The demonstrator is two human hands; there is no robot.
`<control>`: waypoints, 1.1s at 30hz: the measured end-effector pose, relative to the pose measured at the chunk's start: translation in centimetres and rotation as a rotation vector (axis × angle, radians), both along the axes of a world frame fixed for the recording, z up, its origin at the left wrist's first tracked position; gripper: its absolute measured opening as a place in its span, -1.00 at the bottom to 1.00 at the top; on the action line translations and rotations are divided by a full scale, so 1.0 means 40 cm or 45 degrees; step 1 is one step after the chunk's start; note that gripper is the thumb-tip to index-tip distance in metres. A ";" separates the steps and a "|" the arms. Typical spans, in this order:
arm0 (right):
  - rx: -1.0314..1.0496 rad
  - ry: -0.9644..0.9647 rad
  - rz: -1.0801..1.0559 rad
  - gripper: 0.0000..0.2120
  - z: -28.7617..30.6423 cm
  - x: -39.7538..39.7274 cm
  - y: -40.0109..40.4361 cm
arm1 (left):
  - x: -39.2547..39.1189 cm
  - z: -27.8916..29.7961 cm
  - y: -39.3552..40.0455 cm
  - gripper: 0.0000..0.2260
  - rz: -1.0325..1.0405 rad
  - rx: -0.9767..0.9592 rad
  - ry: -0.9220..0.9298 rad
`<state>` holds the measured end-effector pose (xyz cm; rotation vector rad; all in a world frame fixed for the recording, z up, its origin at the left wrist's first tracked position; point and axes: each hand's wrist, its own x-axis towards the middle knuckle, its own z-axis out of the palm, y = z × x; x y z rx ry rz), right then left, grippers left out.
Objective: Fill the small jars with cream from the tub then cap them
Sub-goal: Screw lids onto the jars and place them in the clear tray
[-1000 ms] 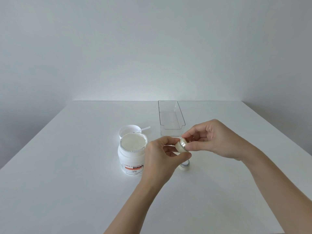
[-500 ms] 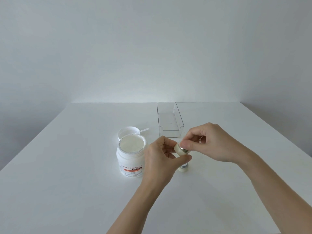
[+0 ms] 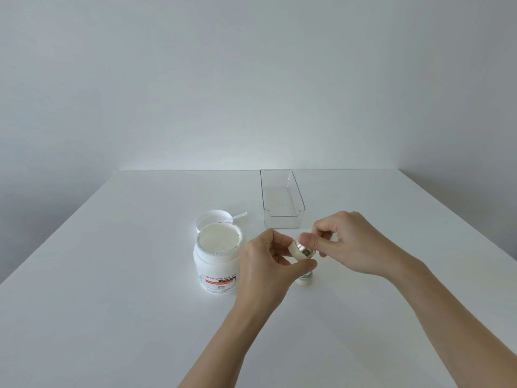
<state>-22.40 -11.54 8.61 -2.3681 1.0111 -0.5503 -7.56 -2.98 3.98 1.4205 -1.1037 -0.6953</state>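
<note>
A white tub of cream (image 3: 217,264) stands open at the table's middle, full to the rim. Its lid (image 3: 213,220) lies just behind it with a small white spatula (image 3: 240,215) resting on it. My left hand (image 3: 265,264) holds a small cream-coloured jar (image 3: 297,249) tilted on its side above the table. My right hand (image 3: 349,245) pinches the jar's silver-banded cap (image 3: 305,249) at the jar's mouth. A second small jar (image 3: 305,279) stands on the table right below my hands, mostly hidden by my left thumb.
A clear plastic bin (image 3: 282,200) stands behind my hands, toward the far edge. The white table (image 3: 112,317) ends at a plain wall at the back.
Both hands have sunk slightly and kept hold of the small jar. My right fingers have shifted around the cap, my thumb now on top of its silver band.
</note>
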 end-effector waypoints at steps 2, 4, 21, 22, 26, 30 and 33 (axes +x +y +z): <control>0.050 0.003 0.048 -0.56 0.007 -0.011 0.002 | 0.003 -0.001 0.001 -0.70 -0.002 -0.001 0.003; 0.097 0.025 0.133 -0.63 0.011 -0.018 0.002 | 0.005 -0.003 0.000 -0.71 -0.004 -0.006 -0.002; 0.056 0.060 0.071 -0.79 -0.009 -0.007 0.007 | -0.001 -0.013 -0.002 -0.70 0.011 0.012 -0.044; 0.052 0.074 0.066 -0.79 -0.012 -0.005 0.008 | -0.002 -0.015 -0.003 -0.71 0.014 0.013 -0.048; 0.052 0.103 0.074 -0.78 -0.020 -0.004 0.009 | -0.003 -0.028 -0.008 -0.70 0.018 -0.001 -0.057; 0.064 0.093 0.057 -0.81 -0.024 -0.009 0.001 | -0.009 -0.046 -0.018 -0.65 0.005 -0.041 -0.084; 0.085 0.030 -0.028 -0.83 -0.026 -0.027 -0.019 | -0.002 -0.066 -0.026 -0.45 -0.040 0.001 -0.188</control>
